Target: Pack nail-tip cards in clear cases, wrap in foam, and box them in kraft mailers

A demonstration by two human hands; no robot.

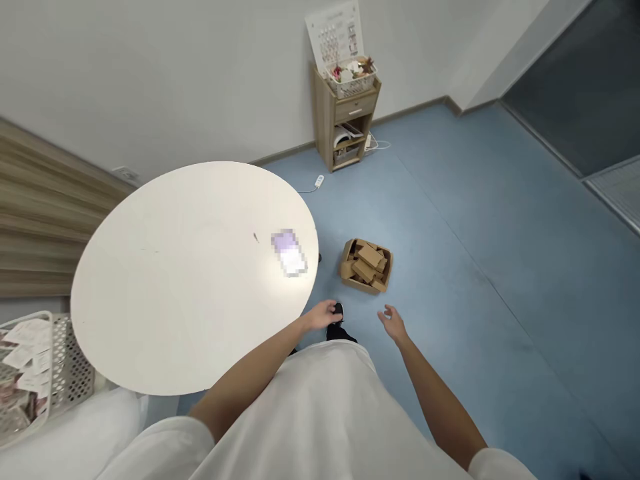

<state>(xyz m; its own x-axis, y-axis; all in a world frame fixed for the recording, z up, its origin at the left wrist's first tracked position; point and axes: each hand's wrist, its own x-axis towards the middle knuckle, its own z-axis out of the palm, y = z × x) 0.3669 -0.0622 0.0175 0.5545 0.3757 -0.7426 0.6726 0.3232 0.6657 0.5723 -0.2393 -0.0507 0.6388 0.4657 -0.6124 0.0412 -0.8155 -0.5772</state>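
My left hand (323, 315) is held out past the edge of the round white table (190, 287), its fingers apart and nothing in them. To the right, my right hand (393, 322) hangs over the blue floor, empty, with thumb and fingers spread. Just beyond both hands, an open cardboard box (361, 287) stands on the floor, filled with several smaller brown cardboard pieces (370, 256). Neither hand touches it. A blurred, pixelated purple and white object (289, 253) lies near the table's right edge, with a small dark item (256, 237) beside it.
A wooden cabinet (324, 120) stands by the wall, bearing a white basket (353, 87) and a printed board (337, 33). A power strip (319, 181) lies on the floor. At the lower left is a perforated basket (60, 360) of cards. My shoe (339, 309) shows below.
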